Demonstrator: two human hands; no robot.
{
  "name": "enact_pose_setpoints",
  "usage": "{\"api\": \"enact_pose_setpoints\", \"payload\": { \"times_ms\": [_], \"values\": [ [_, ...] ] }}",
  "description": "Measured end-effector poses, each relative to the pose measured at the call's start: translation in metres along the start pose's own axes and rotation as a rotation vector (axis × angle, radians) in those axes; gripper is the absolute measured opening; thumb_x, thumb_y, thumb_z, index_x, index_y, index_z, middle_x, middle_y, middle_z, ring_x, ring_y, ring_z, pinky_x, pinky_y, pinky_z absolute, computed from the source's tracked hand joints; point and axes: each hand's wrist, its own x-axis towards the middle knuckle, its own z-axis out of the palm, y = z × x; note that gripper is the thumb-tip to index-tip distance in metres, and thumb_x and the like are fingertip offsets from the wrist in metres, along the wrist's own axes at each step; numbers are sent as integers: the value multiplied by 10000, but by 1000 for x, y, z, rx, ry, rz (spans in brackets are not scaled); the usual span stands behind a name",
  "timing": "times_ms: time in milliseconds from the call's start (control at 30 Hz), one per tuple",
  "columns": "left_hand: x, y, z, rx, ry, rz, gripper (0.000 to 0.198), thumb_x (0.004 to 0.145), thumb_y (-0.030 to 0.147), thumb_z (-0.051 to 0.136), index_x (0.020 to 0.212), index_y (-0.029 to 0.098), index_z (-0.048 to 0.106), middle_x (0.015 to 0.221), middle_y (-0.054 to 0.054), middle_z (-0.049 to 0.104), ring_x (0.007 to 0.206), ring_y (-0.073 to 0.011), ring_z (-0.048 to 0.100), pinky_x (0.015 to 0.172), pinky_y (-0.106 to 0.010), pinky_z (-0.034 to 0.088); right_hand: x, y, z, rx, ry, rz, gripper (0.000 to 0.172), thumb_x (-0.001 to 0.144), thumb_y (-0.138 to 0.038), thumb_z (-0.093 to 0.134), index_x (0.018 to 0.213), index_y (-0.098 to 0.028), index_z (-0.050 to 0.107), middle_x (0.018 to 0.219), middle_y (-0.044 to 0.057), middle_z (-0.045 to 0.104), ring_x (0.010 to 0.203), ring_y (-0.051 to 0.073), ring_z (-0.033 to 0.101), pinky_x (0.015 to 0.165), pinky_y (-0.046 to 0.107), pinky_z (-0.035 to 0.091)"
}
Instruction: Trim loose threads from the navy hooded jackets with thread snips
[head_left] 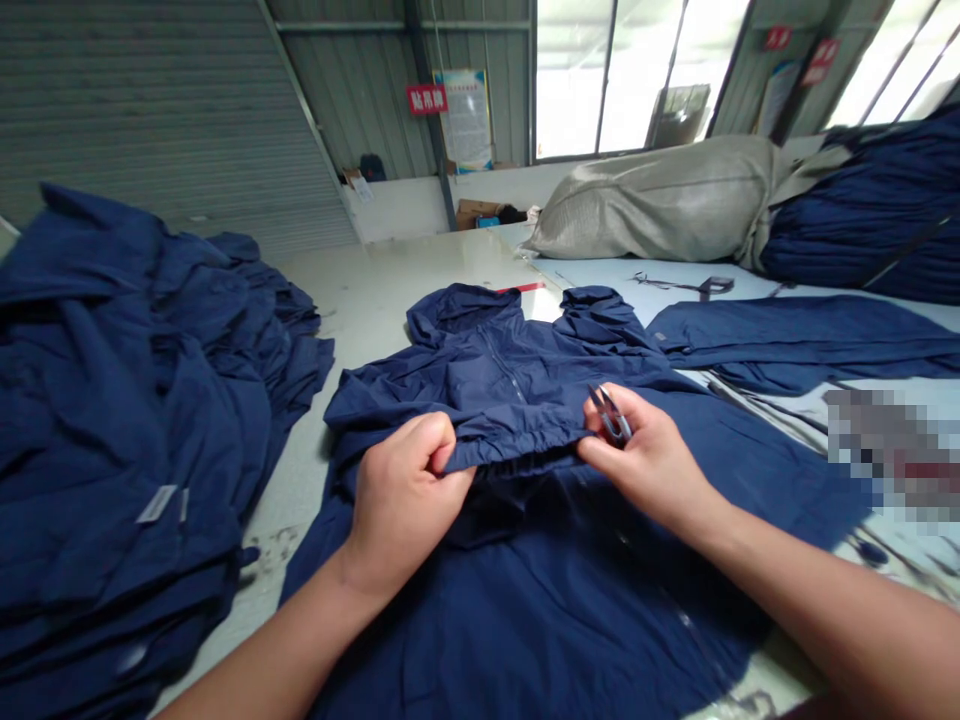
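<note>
A navy blue jacket (pixel 480 370) with a zipper and a hood lies spread in front of me on the table. Its gathered elastic hem is stretched between my two hands. My left hand (pixel 409 490) is closed on the hem's left end, thumb toward the right. My right hand (pixel 637 440) pinches the right end and also holds small thread snips (pixel 611 418), their blades pointing up and left. More navy fabric (pixel 600 600) lies under the raised hem, toward me.
Navy garments (pixel 135 400) are heaped high at the left. Folded navy garments (pixel 810 335) lie at the right, with a bulky grey sack (pixel 660 200) and a navy pile (pixel 870 210) behind. The pale tabletop (pixel 375 275) shows between them. A blurred-out patch covers something at the far right.
</note>
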Motion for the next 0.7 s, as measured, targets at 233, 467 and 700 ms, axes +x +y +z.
{"api": "enact_pose_setpoints", "payload": {
  "times_ms": [233, 467, 700],
  "values": [
    [-9, -4, 2, 20, 67, 148, 374, 802, 87, 552, 597, 238, 278, 545, 78, 294, 485, -106, 339, 526, -261, 273, -5, -2, -1, -82, -47, -122, 151, 684, -118, 540, 687, -227, 435, 615, -54, 420, 556, 108, 378, 548, 246, 307],
    [17, 1, -26, -402, 371, -127, 240, 789, 110, 618, 1002, 214, 575, 989, 14, 635, 882, -127, 622, 797, -221, 482, 1, 0, -12, 180, -173, 3, 252, 731, -346, 762, 776, -201, 561, 601, -58, 481, 510, 88, 406, 505, 235, 342],
    [24, 5, -93, -561, 292, -424, 221, 691, 94, 708, 889, 192, 706, 763, 42, 702, 648, -113, 619, 607, -206, 521, 13, 4, -29, 320, -1, 80, 371, 858, -540, 645, 917, -177, 690, 541, -51, 464, 448, 78, 352, 428, 224, 233]
  ]
}}
